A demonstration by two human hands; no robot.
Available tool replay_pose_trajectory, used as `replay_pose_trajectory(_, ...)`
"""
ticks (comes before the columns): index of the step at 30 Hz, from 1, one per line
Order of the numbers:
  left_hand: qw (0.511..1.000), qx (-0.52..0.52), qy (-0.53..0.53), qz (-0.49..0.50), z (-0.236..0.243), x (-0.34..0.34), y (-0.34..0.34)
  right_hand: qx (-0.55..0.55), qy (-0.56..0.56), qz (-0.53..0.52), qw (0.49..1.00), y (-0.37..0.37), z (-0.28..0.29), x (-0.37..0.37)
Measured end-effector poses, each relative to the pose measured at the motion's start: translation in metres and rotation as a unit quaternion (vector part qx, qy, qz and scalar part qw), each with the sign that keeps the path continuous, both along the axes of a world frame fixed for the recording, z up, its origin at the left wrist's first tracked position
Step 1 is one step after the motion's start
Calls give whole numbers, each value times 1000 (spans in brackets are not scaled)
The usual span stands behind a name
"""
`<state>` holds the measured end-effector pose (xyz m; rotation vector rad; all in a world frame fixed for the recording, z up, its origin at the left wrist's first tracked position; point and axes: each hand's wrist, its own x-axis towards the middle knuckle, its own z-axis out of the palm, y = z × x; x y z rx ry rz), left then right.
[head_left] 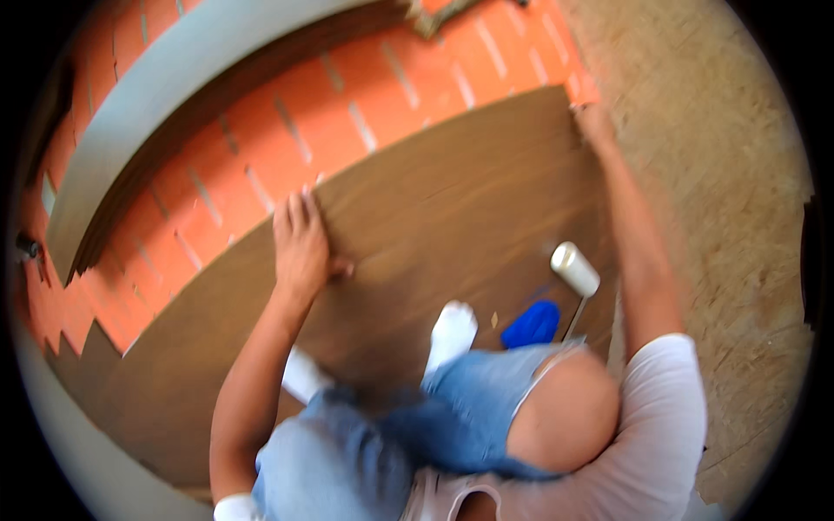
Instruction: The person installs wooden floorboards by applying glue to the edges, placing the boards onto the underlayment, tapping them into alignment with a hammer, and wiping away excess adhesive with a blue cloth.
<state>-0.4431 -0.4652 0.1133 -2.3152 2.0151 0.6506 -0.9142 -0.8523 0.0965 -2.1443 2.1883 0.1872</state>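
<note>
Jeans [339, 447] crowd the bottom of my view, with the right knee [569, 412] bare and a white sleeve [665, 391] beside it. I have the left hand [301, 247] resting palm down on the brown boards [452, 204], fingers reaching their far edge, thumb spread away, pinching nothing. The right hand [595, 126] is at the boards' far right corner; it is blurred, so I cannot tell whether it grips. Along that far edge the boards meet the orange underlay [300, 113], on which a stack of planks [165, 104] lies at upper left. Near the right knee I see a white cylinder [575, 269] and a blue object [532, 326] on the boards. White socks [452, 334] show between the arms; tan subfloor [704, 174] lies to the right.
</note>
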Motion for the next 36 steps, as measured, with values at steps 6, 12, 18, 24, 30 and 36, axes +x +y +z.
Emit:
replay_pose_trajectory(6,998,47,-1,46,8,-8,-3,-197,-188,93,958,-81,2,157)
replay_pose_trajectory(12,995,84,13,51,7,-25,-17,-77,-170,-82,979,-178,-54,239)
replay_pose_trajectory(18,997,50,9,63,7,-15,-7,-22,-465,-196,863,-167,-43,258)
replay_pose_trajectory(24,993,43,39,99,10,-13,-6,173,-741,-95,642,-101,26,188)
replay_pose_trajectory(30,997,30,33,69,8,-15,-10,268,-460,72,843,-16,111,186)
replay_pose_trajectory(36,998,26,0,53,4,-14,-7,185,-99,358,910,15,55,253)
